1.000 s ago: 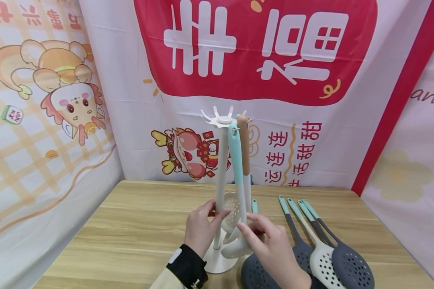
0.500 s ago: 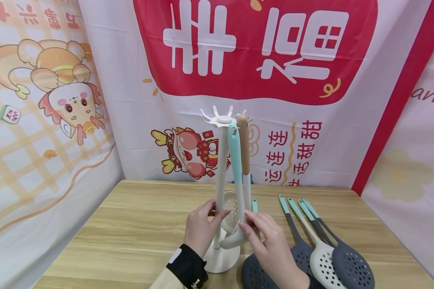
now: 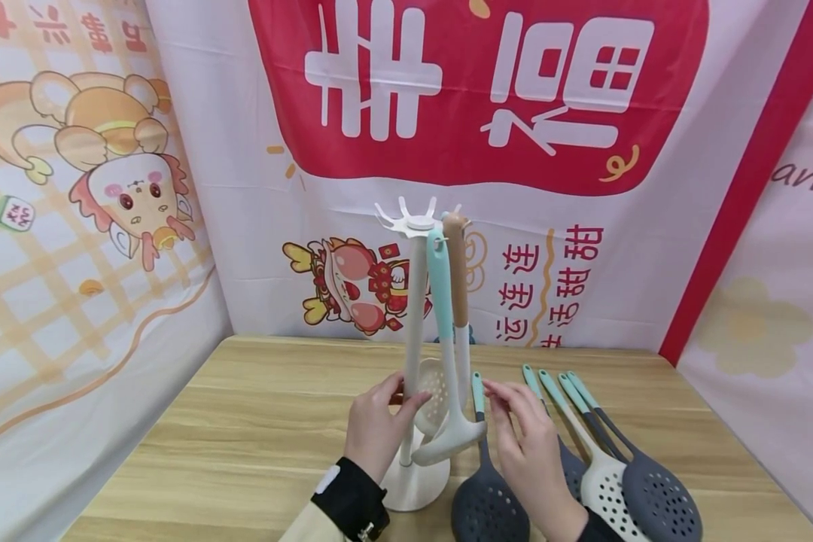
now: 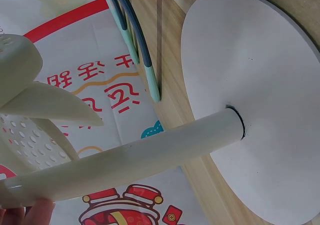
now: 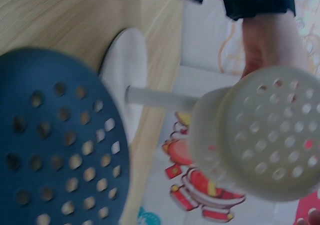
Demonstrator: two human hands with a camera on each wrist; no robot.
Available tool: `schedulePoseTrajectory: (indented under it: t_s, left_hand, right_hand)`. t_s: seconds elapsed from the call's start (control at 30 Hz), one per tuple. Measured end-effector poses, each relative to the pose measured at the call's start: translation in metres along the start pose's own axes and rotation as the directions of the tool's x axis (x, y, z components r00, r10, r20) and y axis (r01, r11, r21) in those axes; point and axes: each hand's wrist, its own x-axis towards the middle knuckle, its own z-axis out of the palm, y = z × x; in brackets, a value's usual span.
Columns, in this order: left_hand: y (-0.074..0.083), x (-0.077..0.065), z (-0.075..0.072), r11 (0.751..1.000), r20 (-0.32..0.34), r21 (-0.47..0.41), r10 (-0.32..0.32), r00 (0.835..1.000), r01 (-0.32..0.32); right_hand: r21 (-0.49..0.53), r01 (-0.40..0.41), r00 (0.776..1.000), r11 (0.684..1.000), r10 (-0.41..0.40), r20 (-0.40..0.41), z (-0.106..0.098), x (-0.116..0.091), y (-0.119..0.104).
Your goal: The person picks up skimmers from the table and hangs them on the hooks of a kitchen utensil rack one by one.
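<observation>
The left grip (image 3: 379,425) pinches the stand's pole (image 3: 413,331); the right grip (image 3: 528,452), fingers loosely bent, holds nothing beside the ladle (image 3: 450,440) hanging there. Skimmers (image 3: 660,500) lie rightward on the tabletop (image 3: 244,421); behind, a banner (image 3: 467,162) shows 幸福 sideways.

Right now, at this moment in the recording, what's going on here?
A person's left hand grips a white stand by its pole. A mint-handled utensil and a brown-handled utensil hang from the stand's top. The right hand is just beside them and appears to hold nothing. More mint-handled, perforated utensils lie on the wooden table, to the right of the stand.
</observation>
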Motion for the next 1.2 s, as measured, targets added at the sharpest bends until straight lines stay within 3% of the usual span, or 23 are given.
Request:
schedulePoseTrajectory:
  t_s: [0.23,0.33,0.47,0.57,0.77,1.0,1.2]
  left_hand:
    - [-0.001,0.0,0.001,1.0,0.0,0.006,-0.009,1.0,0.009]
    - [-0.002,0.0,0.001,1.0,0.001,0.006,-0.01,1.0,0.01]
    - [-0.003,0.0,0.001,1.0,0.005,0.003,-0.011,1.0,0.011]
    - [-0.002,0.0,0.001,1.0,0.009,-0.001,-0.012,1.0,0.012]
    - [-0.001,0.0,0.001,1.0,0.007,0.002,-0.011,1.0,0.011]
    - [0.0,-0.001,0.001,1.0,0.006,0.006,-0.01,1.0,0.01]
    - [0.0,-0.001,0.001,1.0,0.008,0.006,-0.014,1.0,0.014]
  right_hand:
    - [-0.138,-0.17,0.981,0.976,0.181,0.07,0.0,-0.003,0.021]
    - [-0.198,-0.276,0.937,0.941,0.309,0.165,0.001,-0.003,0.029]
    - [-0.279,-0.383,0.842,0.881,0.457,0.287,0.003,-0.003,0.04]
    - [-0.323,-0.395,0.805,0.86,0.493,0.331,0.005,-0.008,0.048]
    - [-0.396,-0.384,0.752,0.834,0.531,0.39,0.01,-0.013,0.06]
    - [-0.452,-0.404,0.651,0.795,0.597,0.469,0.015,-0.02,0.071]
    - [-0.472,-0.403,0.607,0.784,0.615,0.503,0.018,-0.03,0.076]
